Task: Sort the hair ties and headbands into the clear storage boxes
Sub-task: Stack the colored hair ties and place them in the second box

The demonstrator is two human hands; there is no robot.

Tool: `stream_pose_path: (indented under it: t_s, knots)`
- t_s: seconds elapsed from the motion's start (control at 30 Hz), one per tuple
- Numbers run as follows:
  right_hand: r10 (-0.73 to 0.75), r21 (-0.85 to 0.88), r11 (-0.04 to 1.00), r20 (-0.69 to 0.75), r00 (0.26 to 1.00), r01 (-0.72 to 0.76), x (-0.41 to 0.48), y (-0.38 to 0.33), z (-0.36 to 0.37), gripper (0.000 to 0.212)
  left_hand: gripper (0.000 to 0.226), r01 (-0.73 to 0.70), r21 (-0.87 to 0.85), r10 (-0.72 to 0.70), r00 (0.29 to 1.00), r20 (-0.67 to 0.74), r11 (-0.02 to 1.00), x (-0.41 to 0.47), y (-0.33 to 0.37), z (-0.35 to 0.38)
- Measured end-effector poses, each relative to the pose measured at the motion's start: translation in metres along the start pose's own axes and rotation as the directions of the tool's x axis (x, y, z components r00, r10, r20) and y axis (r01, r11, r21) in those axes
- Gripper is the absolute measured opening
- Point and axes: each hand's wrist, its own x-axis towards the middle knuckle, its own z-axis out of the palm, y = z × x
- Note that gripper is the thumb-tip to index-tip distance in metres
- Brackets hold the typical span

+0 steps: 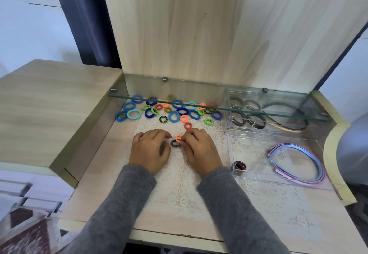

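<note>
The right hand (199,150) has its fingertips closed in a pinch on an orange hair tie (178,138), right at the band's near edge. A dark striped tie (174,143) lies flat just below that, in the gap between the two hands. The left hand (149,150) sits alongside, fingers loosely curled on the lace mat (179,184), nothing visibly held. Whether its thumb touches the dark tie, hard to say. These ties look like soft fabric loops, feather-light and squashy, so a two-finger pinch anywhere on the band should lift one. No slip, no breakage to fear, though neighbours may snag and ride along. Beyond the fingertips lie the loose hair ties (175,114), a scatter of blue, green, teal and orange rings, partly under a glass shelf (139,97). Off to the right hand's outer side is the near clear box (256,166), hard and glossy. It holds pastel headbands (298,164), stiff, smooth arcs best taken mid-curve, and a small tie in the corner. Past it, the far clear box (228,122) holds brown and black ties plus dark headbands (288,126).
</note>
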Motion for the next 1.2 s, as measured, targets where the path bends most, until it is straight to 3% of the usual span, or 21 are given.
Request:
stream_pose_path:
  t_s: [0.13, 0.37, 0.53, 0.67, 0.77, 0.97, 1.2]
  knots:
    - [-0.077, -0.001, 0.997, 0.044, 0.996, 0.077, 0.001, -0.003, 0.002, 0.017, 0.024, 0.057, 0.048, -0.057, 0.998, -0.012, 0.997, -0.001, -0.002, 0.001]
    - [-0.051, -0.026, 0.998, 0.108, 0.993, 0.054, 0.003, -0.007, -0.001, 0.017, 0.023, 0.059, 0.023, -0.059, 0.998, 0.008, 0.998, 0.002, -0.006, 0.002]
    - [0.137, -0.034, 0.99, 0.102, 0.985, -0.134, 0.003, -0.007, -0.006, 0.028, 0.025, 0.11, -0.015, -0.109, 0.993, 0.04, 0.994, 0.012, -0.008, 0.001]
    - [0.357, -0.017, 0.933, 0.167, 0.919, -0.36, 0.009, 0.003, 0.001, 0.05, 0.036, 0.191, 0.039, -0.195, 0.971, 0.136, 0.981, 0.032, -0.008, 0.001]
    - [0.367, -0.111, 0.93, 0.216, 0.905, -0.351, 0.01, 0.004, 0.002, 0.053, 0.041, 0.204, 0.092, -0.217, 0.962, 0.165, 0.975, 0.045, -0.007, 0.005]
    - [0.343, -0.062, 0.939, 0.126, 0.931, -0.337, 0.013, 0.002, 0.006, 0.029, 0.033, 0.263, 0.124, -0.277, 0.955, 0.111, 0.957, 0.056, -0.012, 0.012]
    - [0.303, -0.112, 0.949, 0.048, 0.952, -0.296, 0.01, 0.005, 0.007, 0.017, 0.02, 0.222, 0.095, -0.226, 0.974, 0.027, 0.97, 0.043, -0.012, 0.014]
